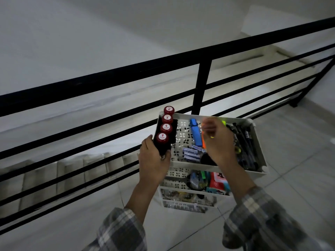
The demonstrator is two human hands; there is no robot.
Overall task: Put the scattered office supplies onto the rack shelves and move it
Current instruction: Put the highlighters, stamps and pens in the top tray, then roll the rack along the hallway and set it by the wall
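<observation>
A white perforated rack with several shelves stands on the tiled floor by a railing. My left hand grips a black holder with several red-capped stamps marked TOP, held over the top shelf's left edge. My right hand hovers, blurred, above the top shelf, fingers pinched on a yellow-green highlighter. The top shelf holds a blue highlighter, an orange one, batteries and dark pens. Lower shelves hold colourful packets and small items.
A black metal railing runs right behind the rack, with a stairwell and steps below it on the left. Light floor tiles spread to the right and in front.
</observation>
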